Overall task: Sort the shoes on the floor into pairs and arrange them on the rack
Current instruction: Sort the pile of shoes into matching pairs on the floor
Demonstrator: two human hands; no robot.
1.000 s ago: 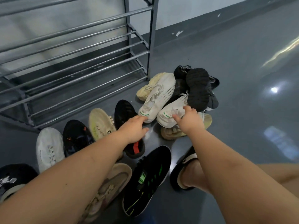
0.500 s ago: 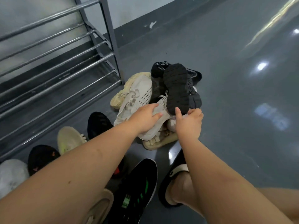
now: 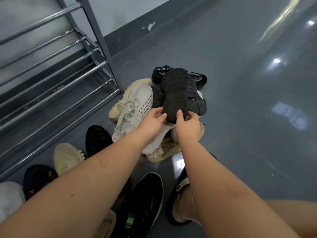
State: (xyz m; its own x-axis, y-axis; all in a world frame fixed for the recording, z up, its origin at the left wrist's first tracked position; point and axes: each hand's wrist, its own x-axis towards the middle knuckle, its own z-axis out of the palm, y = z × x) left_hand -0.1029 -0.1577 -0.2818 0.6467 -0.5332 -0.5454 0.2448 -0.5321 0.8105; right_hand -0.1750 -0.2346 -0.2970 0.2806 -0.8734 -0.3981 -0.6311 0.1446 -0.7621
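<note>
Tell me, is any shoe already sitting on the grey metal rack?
No: the bars of the grey metal rack that show hold no shoe, while the upturned black sneaker lies in the heap on the floor.

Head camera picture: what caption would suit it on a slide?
Both hands, left and right, reach the upturned black shoe atop the pile beside the empty rack.

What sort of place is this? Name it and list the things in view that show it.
Probably a bare indoor utility or storage area, perhaps an entryway. A metal rack stands against a plain wall, the glossy grey floor reflects ceiling lights, and a pile of shoes lies beside the rack. Nothing shown settles it further.
</note>
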